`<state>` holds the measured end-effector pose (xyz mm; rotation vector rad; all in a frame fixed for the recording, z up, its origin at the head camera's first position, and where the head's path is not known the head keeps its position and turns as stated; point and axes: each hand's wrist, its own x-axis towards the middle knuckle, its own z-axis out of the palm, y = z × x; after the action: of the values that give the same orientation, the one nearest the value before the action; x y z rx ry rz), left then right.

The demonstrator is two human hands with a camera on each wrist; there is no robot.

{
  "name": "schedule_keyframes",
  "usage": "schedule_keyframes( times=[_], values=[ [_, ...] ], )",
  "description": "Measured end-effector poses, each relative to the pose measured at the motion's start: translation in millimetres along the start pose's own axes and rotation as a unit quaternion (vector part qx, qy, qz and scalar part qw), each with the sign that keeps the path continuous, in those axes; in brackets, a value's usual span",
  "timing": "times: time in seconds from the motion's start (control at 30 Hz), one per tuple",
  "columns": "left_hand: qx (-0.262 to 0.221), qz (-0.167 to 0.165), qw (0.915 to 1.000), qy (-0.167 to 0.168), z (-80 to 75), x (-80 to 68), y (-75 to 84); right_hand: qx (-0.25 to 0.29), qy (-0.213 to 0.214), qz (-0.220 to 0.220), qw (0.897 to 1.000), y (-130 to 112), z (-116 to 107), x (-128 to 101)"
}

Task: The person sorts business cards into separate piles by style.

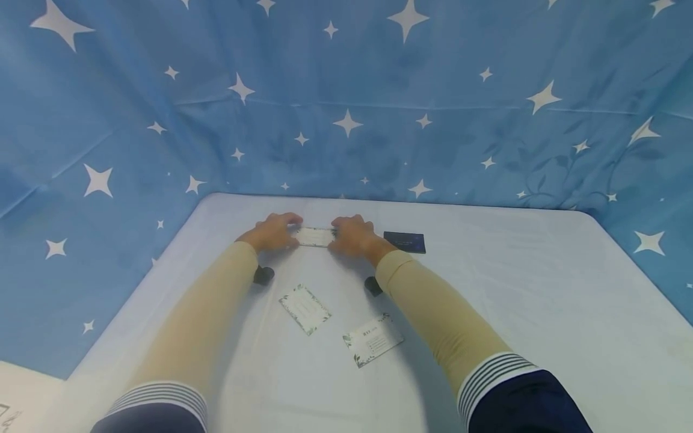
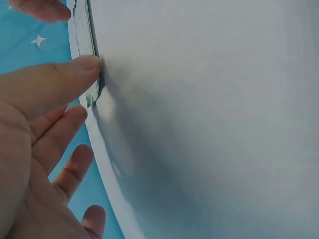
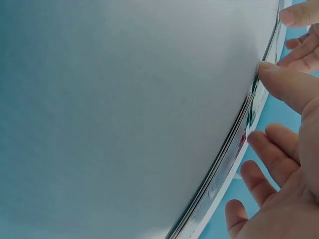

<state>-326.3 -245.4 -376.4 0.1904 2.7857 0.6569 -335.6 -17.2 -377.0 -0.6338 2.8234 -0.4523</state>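
Head view: left hand point(image 1: 273, 231) and right hand point(image 1: 353, 236) pinch the ends of a card point(image 1: 314, 237); a dark card point(image 1: 404, 242) lies just right of it on the bench point(image 1: 541, 300).

I see bright even overhead light, soft shadows under my arms on the desk point(image 1: 514, 288), head view sharp but bowed at the edges, wrist views soft, near fingers point(image 2: 60, 79) blurred, no glare

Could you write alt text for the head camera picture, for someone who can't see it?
Two hands, the left hand and the right hand, hold a small pale card between them by its ends on a white table. Two leaf-edged cards lie nearer, a dark card to the right, and a blue starry cloth hangs behind.
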Motion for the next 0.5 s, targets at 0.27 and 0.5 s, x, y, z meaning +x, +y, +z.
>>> schedule_keyframes(
  times=[0.27,0.5],
  values=[
    [0.003,0.016,0.9999,0.005,-0.6,-0.1,0.8,-0.001,-0.005,0.003,1.000,0.2,-0.5,1.6],
    [-0.002,-0.001,1.0000,-0.002,-4.0,-7.7,6.5,0.030,-0.002,0.004,1.000,0.1,-2.1,0.4]
  ],
)
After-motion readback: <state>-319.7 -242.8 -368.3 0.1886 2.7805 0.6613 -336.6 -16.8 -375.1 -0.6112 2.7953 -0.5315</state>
